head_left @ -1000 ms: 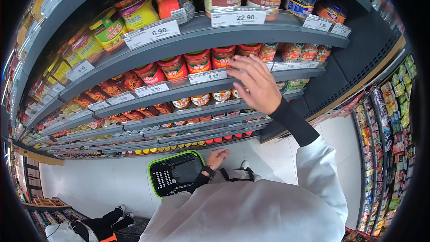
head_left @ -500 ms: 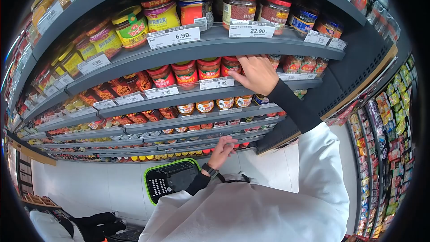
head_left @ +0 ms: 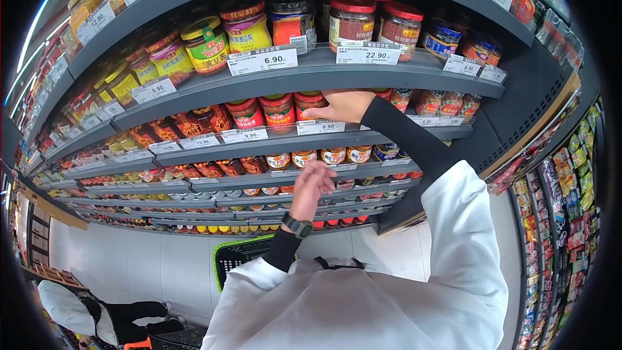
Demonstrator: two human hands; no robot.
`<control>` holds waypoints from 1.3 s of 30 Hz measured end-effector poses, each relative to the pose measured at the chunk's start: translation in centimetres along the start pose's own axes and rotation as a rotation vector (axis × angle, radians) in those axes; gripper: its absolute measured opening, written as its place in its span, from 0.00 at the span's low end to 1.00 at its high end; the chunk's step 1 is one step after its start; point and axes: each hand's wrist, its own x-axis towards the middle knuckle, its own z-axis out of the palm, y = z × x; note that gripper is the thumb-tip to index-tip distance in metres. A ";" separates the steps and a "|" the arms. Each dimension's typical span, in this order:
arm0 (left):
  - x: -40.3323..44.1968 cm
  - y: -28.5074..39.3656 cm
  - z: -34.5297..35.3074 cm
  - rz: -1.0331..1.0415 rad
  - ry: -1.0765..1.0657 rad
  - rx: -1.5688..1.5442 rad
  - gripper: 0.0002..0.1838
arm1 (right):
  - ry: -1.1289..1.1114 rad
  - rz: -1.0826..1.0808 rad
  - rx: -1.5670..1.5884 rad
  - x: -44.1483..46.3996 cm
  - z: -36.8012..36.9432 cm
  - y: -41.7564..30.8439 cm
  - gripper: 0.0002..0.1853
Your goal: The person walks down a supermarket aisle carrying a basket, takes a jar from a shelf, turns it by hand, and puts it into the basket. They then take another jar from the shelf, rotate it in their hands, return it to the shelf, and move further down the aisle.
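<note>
"How many jars does the right hand [head_left: 346, 105] have beside it?"
"3 red-labelled jars [head_left: 278, 111] on the shelf [head_left: 285, 139], just left; 4 white-labelled jars [head_left: 304, 157] show below."
"Its pose?"
"The arm [head_left: 414, 142] stretches forward, fingers tucked beneath the upper shelf [head_left: 311, 80]. Whether it grips anything, nobody can tell."
"The left hand [head_left: 313, 186]?"
"Raised lower, loosely spread."

Red-labelled cylindrical glass jars [head_left: 278, 114] are exhibiting gloss, while the long grey metal-look shelf edge [head_left: 291, 82] is appearing matt.
</note>
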 end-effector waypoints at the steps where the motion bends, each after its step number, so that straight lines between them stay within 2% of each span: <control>1: 0.4 0.7 0.2 0.041 0.032 -0.023 0.09 | -0.031 0.013 0.026 0.3 -0.2 -0.2 0.35; 4: 1.6 2.0 0.5 0.108 0.015 -0.034 0.09 | -0.124 0.078 0.066 0.9 -0.3 -0.6 0.36; 7: 1.9 2.9 1.2 0.125 0.005 -0.019 0.16 | -0.009 -0.006 0.033 1.3 1.1 0.2 0.36; 14: 1.1 4.4 3.2 0.250 -0.028 0.089 0.29 | -0.029 0.023 0.003 1.0 1.4 -0.1 0.34; 22: 1.4 4.5 3.1 0.249 -0.083 0.027 0.30 | 0.062 0.175 -0.081 -1.1 2.2 -1.6 0.31; 25: 1.6 4.7 3.3 0.262 -0.119 -0.051 0.30 | 0.350 0.014 -0.078 -2.1 2.4 -2.1 0.27; 29: 2.4 5.0 2.9 0.288 -0.225 -0.119 0.31 | 0.540 -0.160 -0.088 -3.3 3.6 -1.5 0.24; 32: 2.5 4.9 2.7 0.270 -0.224 -0.036 0.30 | 0.706 -0.363 -0.108 -3.8 4.0 -1.3 0.20; 33: 2.4 5.0 3.0 0.272 -0.188 -0.033 0.30 | 0.713 -0.408 -0.105 -4.1 4.2 -1.3 0.16; 36: 1.9 4.8 3.5 0.255 -0.135 -0.041 0.29 | 0.716 -0.465 -0.166 -5.3 3.7 -2.3 0.14; 38: 1.9 4.3 2.8 0.214 -0.176 -0.072 0.28 | 0.708 -0.433 -0.111 -6.5 3.1 -3.6 0.15; 39: 1.8 3.7 3.2 0.226 -0.132 -0.125 0.28 | 0.690 -0.401 -0.053 -7.3 3.0 -4.3 0.16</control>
